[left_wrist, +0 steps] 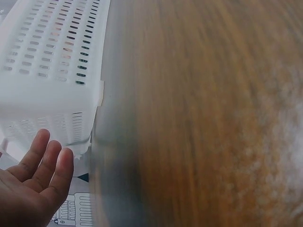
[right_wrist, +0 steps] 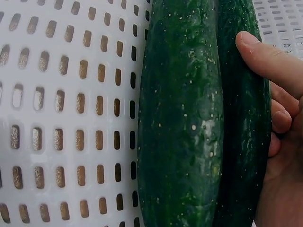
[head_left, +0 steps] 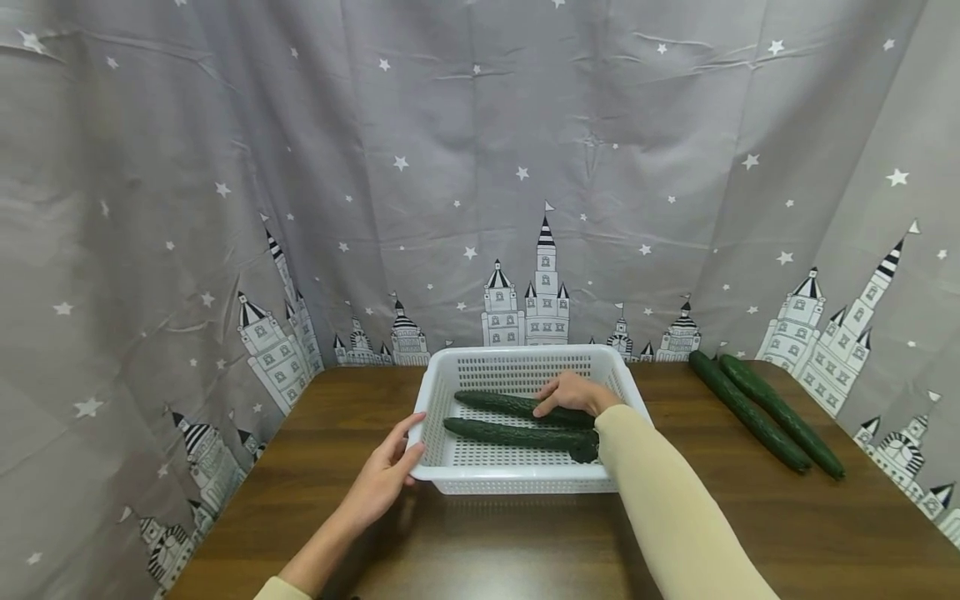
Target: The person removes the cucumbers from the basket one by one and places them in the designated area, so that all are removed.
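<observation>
A white perforated plastic basket (head_left: 517, 473) stands on the wooden table, with two long green cucumbers lying side by side in it. My left hand (head_left: 381, 479) grips the basket's left rim near the front corner, thumb and forefinger on the edge. In the left wrist view, several fingers (left_wrist: 61, 172) extend beside the basket's outer wall (left_wrist: 42, 92). Reaching into the basket, my right hand (head_left: 568, 393) holds the back cucumber (head_left: 487, 402). The right wrist view shows the thumb (right_wrist: 265, 54) on it and the fingers around its far side. Against it lies the front cucumber (right_wrist: 180, 118).
Two more cucumbers (head_left: 750, 412) lie next to each other on the table's right side. A grey curtain (head_left: 480, 167) printed with stars and castles hangs behind and at both sides of the brown wooden table (head_left: 510, 542).
</observation>
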`<state>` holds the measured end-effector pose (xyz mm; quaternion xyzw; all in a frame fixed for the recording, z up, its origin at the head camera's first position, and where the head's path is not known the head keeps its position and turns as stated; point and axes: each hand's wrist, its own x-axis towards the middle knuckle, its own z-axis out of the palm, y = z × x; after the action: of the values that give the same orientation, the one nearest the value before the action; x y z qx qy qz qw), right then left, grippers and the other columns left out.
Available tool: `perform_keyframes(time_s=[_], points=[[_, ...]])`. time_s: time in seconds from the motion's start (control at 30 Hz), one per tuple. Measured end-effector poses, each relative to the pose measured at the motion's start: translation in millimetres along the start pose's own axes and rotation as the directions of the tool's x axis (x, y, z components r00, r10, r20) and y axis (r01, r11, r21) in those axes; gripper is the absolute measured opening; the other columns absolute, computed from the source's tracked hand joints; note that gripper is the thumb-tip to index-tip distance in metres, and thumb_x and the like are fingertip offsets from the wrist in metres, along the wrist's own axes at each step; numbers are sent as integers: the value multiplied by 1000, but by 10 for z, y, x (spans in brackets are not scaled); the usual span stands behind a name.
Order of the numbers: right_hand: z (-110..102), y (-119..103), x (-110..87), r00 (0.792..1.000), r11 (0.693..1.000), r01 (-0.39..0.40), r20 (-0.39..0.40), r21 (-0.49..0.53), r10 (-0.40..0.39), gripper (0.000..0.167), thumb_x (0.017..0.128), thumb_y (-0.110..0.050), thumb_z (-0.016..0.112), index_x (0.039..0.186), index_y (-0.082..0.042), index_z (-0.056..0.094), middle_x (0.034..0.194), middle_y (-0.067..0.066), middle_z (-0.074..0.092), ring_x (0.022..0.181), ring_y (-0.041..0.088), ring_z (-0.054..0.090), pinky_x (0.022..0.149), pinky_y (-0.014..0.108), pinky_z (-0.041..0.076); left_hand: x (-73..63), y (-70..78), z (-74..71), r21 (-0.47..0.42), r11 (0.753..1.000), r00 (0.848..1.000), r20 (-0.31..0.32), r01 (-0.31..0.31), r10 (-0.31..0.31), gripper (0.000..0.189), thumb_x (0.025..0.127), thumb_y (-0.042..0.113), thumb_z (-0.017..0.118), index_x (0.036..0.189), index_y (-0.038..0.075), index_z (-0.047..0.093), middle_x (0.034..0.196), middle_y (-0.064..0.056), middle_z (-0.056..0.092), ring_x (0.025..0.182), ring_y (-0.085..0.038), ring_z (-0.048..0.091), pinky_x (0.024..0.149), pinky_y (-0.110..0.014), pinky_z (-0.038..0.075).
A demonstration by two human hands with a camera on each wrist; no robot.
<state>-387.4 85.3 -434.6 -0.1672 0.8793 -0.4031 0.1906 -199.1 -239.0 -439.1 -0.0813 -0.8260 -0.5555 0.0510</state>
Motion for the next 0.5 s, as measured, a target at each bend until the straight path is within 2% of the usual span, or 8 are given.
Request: perform_keyframes(time_s=[0.5], points=[[-6, 14, -5, 1000, 1000, -5, -6, 23, 6, 43, 78, -19, 87, 117, -7, 75, 135, 15, 65, 133, 35, 52, 110, 49, 43, 3, 16, 6, 15, 1000, 1000, -5, -1, 2, 50, 103, 19, 57, 151, 17, 43, 110, -20, 64, 75, -14, 58, 67, -27, 51]])
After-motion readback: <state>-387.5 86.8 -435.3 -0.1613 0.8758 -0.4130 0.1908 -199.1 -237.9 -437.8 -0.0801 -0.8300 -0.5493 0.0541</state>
